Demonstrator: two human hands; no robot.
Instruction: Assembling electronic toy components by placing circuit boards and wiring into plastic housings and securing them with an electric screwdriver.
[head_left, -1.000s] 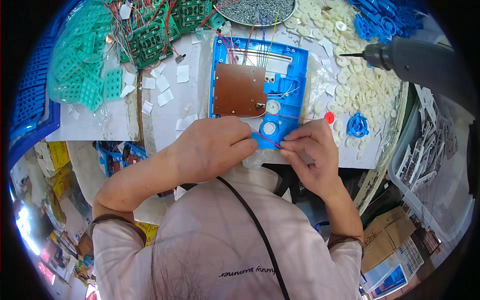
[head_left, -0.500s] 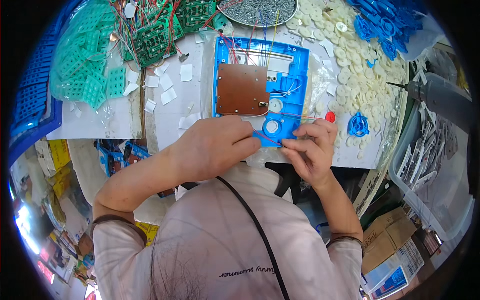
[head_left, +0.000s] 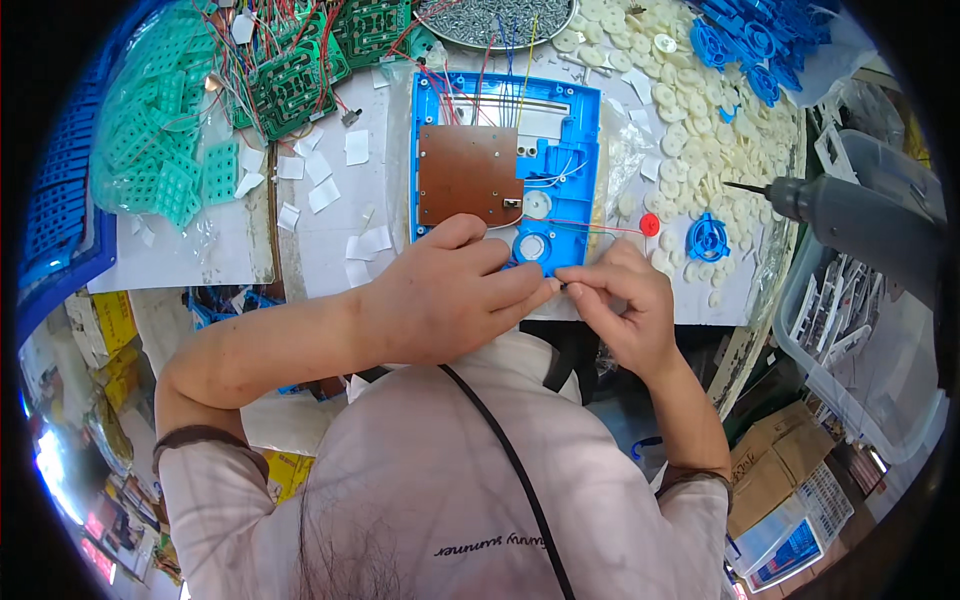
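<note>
My left hand (head_left: 455,295) reaches across the near edge of a blue plastic housing (head_left: 592,165), fingers bent together in a pinch. Opposite it, at the housing's near right corner, my right hand (head_left: 630,305) pinches a small dark piece (head_left: 563,286) with thumb and forefinger. Both hands' fingertips almost meet at this piece; its kind is too small to tell. Inside the housing lies a brown circuit board (head_left: 465,172) with several thin wires. Red and green wires run right from the housing to a small red disc (head_left: 650,224). My left hand hides part of the housing's near edge.
White plastic discs (head_left: 690,150) cover the right side, with a blue ring part (head_left: 708,238) among them. A grey electric screwdriver (head_left: 850,215) juts in from the right. Behind are a bowl of screws (head_left: 495,20) and green circuit boards (head_left: 290,85); teal pads (head_left: 165,140) lie left.
My left hand has moved right, bringing its fingertips to those of my right hand. The red wire that stretched between the hands no longer shows there. The whole view has shifted slightly.
</note>
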